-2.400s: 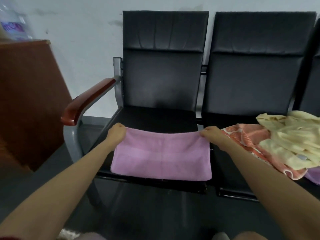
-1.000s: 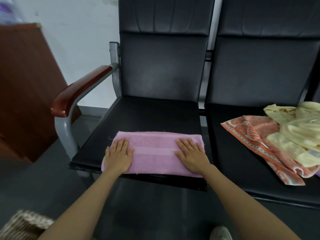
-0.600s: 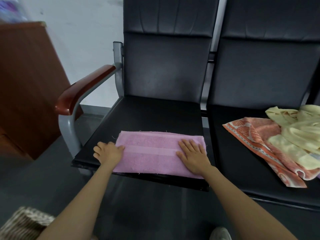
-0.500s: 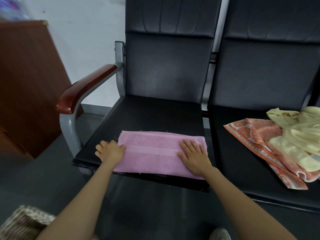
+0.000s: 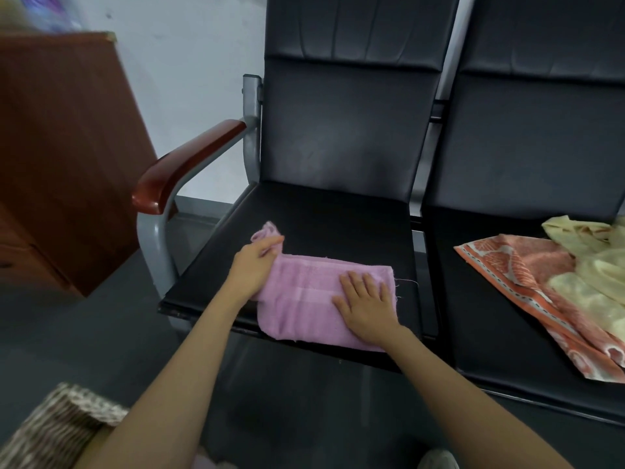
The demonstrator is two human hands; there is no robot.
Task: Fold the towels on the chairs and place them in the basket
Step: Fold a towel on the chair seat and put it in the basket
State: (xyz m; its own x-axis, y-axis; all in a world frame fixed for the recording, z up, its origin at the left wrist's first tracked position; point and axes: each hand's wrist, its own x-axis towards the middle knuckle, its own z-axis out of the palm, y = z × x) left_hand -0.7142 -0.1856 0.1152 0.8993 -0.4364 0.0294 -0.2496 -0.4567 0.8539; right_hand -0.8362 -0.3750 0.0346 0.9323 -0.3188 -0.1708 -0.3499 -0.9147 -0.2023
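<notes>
A pink towel (image 5: 304, 299), folded into a strip, lies near the front of the left black chair seat (image 5: 321, 218). My left hand (image 5: 252, 265) grips the towel's left end and holds it lifted off the seat. My right hand (image 5: 367, 299) lies flat with straight fingers on the towel's right part. An orange patterned towel (image 5: 527, 272) and a pale yellow towel (image 5: 595, 265) lie crumpled on the right chair seat. The woven basket (image 5: 57, 428) shows at the bottom left on the floor.
A red-brown armrest (image 5: 182, 167) on a grey metal frame stands left of the seat. A brown wooden cabinet (image 5: 57, 157) fills the far left. Dark floor lies in front of the chairs. A shoe tip (image 5: 436, 460) shows at the bottom edge.
My left hand slid off the towel to its left end, took hold of it and lifted it up and rightward. My right hand stays pressed on the right part.
</notes>
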